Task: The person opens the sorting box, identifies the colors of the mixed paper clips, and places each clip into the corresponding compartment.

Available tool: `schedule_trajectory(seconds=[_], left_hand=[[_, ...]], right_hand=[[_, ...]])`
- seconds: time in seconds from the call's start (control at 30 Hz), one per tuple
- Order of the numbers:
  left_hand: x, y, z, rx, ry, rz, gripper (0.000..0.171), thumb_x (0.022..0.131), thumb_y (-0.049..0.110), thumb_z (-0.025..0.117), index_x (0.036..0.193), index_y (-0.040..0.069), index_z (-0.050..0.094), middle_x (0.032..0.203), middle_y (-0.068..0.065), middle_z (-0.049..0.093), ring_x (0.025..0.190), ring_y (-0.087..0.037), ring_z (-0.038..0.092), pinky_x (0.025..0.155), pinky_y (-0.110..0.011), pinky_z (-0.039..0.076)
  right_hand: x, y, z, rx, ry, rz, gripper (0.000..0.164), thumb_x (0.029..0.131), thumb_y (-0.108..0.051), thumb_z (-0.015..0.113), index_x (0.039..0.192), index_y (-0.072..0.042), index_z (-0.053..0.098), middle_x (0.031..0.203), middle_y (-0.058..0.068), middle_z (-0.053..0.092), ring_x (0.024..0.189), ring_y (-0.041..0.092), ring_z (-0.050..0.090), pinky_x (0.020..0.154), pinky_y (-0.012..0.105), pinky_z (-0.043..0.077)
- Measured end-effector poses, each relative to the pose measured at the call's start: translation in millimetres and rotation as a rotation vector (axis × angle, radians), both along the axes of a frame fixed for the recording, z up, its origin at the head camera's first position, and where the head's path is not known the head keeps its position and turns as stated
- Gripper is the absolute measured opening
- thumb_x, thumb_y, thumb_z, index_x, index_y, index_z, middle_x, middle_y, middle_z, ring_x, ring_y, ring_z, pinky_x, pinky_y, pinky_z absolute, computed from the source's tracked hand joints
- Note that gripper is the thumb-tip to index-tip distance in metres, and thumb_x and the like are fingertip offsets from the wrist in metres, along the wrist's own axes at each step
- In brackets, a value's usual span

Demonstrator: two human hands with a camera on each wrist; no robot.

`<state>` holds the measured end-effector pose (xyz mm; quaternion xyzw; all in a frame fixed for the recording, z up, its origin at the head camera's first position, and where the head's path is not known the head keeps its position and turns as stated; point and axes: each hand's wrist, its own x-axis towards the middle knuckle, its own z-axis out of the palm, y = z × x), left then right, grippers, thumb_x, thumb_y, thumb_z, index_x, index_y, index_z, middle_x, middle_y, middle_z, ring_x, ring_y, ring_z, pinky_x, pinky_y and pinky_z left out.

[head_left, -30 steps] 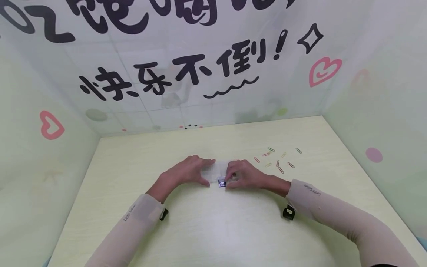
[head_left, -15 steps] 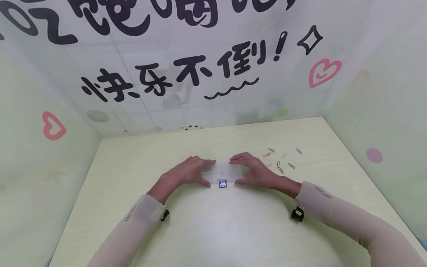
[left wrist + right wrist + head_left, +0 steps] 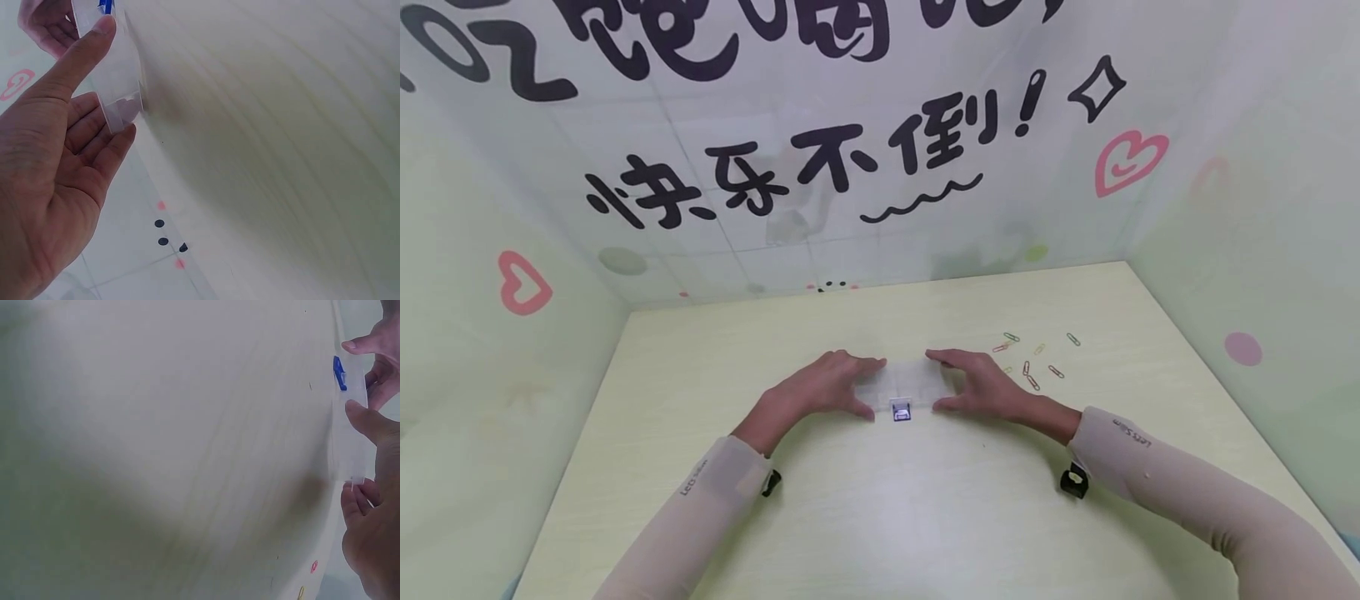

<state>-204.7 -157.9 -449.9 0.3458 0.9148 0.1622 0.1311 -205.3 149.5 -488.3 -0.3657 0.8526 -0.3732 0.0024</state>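
Observation:
A clear plastic box (image 3: 910, 382) with a blue latch (image 3: 901, 410) on its near side rests on the table. My left hand (image 3: 823, 385) grips the box's left end, thumb along the near side and fingers round the back. At the other end my right hand (image 3: 988, 387) holds it the same way. In the right wrist view the latch (image 3: 339, 374) lies along the near wall between both thumbs. The left wrist view shows the left thumb on the wall of the box (image 3: 119, 69), close to the latch.
Several coloured paper clips (image 3: 1032, 382) lie scattered on the table to the right, beyond my right hand. The pale wood-look table (image 3: 880, 508) meets a printed back wall (image 3: 760, 267), with side walls at left and right.
My right hand has left the latch and slid right to the box's right end, covering a red paper clip. The left hand has kept its grip; the box has stayed put.

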Motion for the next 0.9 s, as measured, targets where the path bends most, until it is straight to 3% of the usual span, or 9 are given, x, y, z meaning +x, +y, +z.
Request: schedule_trajectory(seconds=[0.47, 0.63, 0.77, 0.9], left_hand=[[-1.9, -1.7, -0.9, 0.024, -0.042, 0.001, 0.086, 0.082, 0.037, 0.093, 0.152, 0.002, 0.057, 0.145, -0.014, 0.065, 0.116, -0.017, 0.07, 0.104, -0.038, 0.056], [-3.0, -1.9, 0.1, 0.038, -0.069, 0.008, 0.087, 0.082, 0.038, 0.093, 0.152, 0.004, 0.056, 0.148, -0.012, 0.063, 0.124, -0.017, 0.067, 0.108, -0.039, 0.054], [-6.1, -4.7, -0.4, 0.052, -0.092, -0.008, 0.086, 0.084, 0.04, 0.091, 0.153, 0.004, 0.056, 0.148, -0.012, 0.063, 0.122, -0.014, 0.066, 0.109, -0.039, 0.053], [-10.0, -10.3, -1.6, 0.079, -0.145, 0.001, 0.082, 0.087, 0.043, 0.088, 0.154, 0.007, 0.056, 0.152, -0.009, 0.06, 0.132, -0.014, 0.062, 0.111, -0.039, 0.051]], right_hand=[[2.6, -4.5, -2.8, 0.046, -0.053, -0.051, 0.079, 0.077, -0.011, 0.095, 0.146, 0.005, 0.059, 0.14, 0.021, 0.068, 0.123, 0.032, 0.069, 0.109, 0.048, 0.053], [2.5, -5.8, -5.1, 0.065, -0.075, -0.078, 0.081, 0.077, -0.012, 0.096, 0.147, 0.004, 0.058, 0.14, 0.02, 0.067, 0.125, 0.031, 0.067, 0.112, 0.047, 0.051], [3.5, -6.2, -5.4, 0.06, -0.077, -0.09, 0.082, 0.076, -0.013, 0.096, 0.147, 0.004, 0.058, 0.141, 0.02, 0.067, 0.126, 0.032, 0.067, 0.111, 0.047, 0.052], [4.8, -6.2, -5.5, 0.06, -0.063, -0.101, 0.083, 0.077, -0.014, 0.096, 0.147, 0.004, 0.058, 0.139, 0.02, 0.068, 0.124, 0.032, 0.069, 0.109, 0.048, 0.054]])
